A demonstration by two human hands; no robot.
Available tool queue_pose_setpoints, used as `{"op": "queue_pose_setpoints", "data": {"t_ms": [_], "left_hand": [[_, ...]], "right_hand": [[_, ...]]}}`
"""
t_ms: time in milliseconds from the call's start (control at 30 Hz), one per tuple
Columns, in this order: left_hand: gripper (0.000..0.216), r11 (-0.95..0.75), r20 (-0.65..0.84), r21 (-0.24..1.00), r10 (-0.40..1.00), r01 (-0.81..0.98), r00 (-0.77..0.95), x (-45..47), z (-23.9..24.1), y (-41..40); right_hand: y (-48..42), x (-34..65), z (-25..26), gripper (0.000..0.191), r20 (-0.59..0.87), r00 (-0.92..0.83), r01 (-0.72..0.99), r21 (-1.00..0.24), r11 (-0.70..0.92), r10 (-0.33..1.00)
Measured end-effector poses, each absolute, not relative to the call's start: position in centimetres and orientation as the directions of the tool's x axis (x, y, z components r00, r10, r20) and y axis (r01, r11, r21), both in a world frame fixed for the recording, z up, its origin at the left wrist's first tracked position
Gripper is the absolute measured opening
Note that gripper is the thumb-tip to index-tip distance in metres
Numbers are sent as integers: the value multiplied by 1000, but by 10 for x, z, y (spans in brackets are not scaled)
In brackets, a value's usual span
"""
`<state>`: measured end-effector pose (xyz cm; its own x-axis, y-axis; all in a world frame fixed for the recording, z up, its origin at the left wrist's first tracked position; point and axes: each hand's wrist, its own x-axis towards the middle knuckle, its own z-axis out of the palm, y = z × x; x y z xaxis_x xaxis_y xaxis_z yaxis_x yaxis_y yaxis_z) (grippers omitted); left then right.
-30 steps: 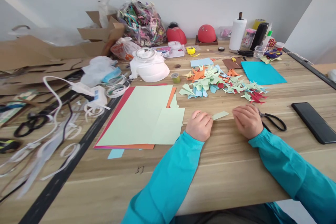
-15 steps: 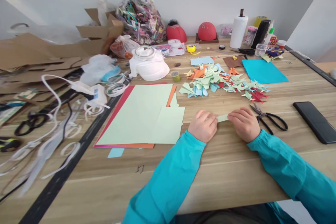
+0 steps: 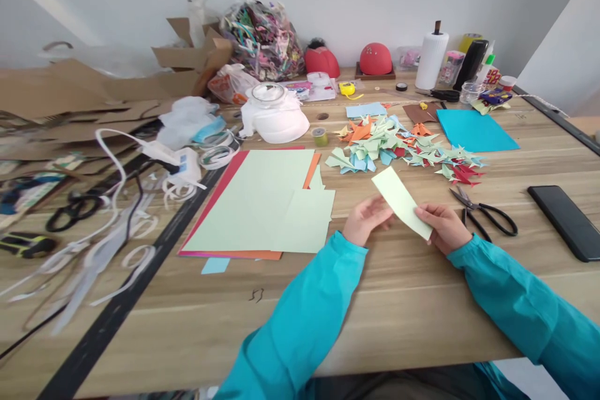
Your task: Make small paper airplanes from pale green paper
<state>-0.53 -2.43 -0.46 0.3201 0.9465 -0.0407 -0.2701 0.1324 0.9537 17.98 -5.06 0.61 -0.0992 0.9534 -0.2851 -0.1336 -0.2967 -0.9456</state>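
My right hand (image 3: 445,227) pinches the near end of a pale green folded paper strip (image 3: 402,201), raised off the wooden table (image 3: 403,306) and tilted up to the left. My left hand (image 3: 364,219) sits just left of the strip with its fingers spread, touching its underside. Both arms wear teal sleeves. A stack of pale green, orange and red paper sheets (image 3: 262,206) lies to the left of my hands. A heap of small folded paper shapes (image 3: 398,147) in green, blue, orange and red lies beyond them.
Black scissors (image 3: 487,212) lie right of my right hand, a black phone (image 3: 565,220) farther right. A teal sheet (image 3: 475,130), paper towel roll (image 3: 430,60) and white bowl-like object (image 3: 275,119) stand farther back. Cardboard, white straps and another pair of scissors (image 3: 75,209) crowd the left.
The green strip was pressed flat on the table under both closed hands. Now my right hand has lifted it upright-tilted, and my left hand has opened beside it.
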Motion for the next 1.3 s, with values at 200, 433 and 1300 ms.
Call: {"op": "queue_pose_setpoints", "data": {"t_ms": [200, 433, 1300], "left_hand": [[59, 378, -89, 749, 871, -545, 483, 3, 6, -32], [57, 410, -111, 704, 870, -580, 481, -4, 1, -26], [49, 335, -150, 704, 932, -627, 330, -7, 2, -18]], "right_hand": [[-64, 166, 10, 38, -374, -246, -171, -891, -420, 894], [-63, 168, 9, 42, -394, -268, -140, -887, -440, 879], [-56, 172, 2, 37, -329, -185, -379, -846, -376, 926]]}}
